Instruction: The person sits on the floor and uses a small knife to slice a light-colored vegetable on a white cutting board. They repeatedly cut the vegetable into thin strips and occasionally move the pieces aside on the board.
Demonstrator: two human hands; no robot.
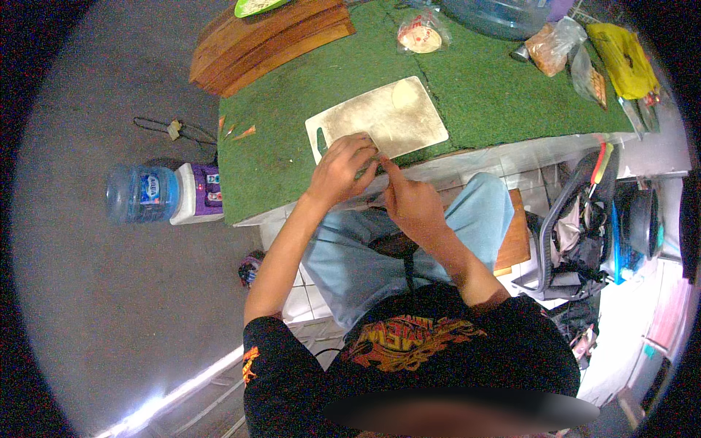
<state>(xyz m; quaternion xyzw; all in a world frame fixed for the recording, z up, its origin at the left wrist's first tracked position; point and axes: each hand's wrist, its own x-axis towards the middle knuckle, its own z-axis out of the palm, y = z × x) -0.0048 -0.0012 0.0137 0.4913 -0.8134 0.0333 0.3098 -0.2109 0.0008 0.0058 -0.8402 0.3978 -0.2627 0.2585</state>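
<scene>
A worn white cutting board (378,116) with a handle slot lies tilted on a green turf-like table cover (274,159). Near its far right corner rests a pale, round piece of food (404,94). My left hand (346,167) bends its fingers over the board's near edge; whatever lies beneath them is hidden. Close beside it, my right hand (414,205) has its index finger stretched toward the left fingertips and the other fingers curled in. Whether either hand grips something cannot be made out.
A wooden piece (274,44) and part of a green dish (257,5) are at the far left. Farther right are a plastic-wrapped item (421,37), clear bags (554,46) and a yellow bag (624,60). A water dispenser (191,191) stands left of the table.
</scene>
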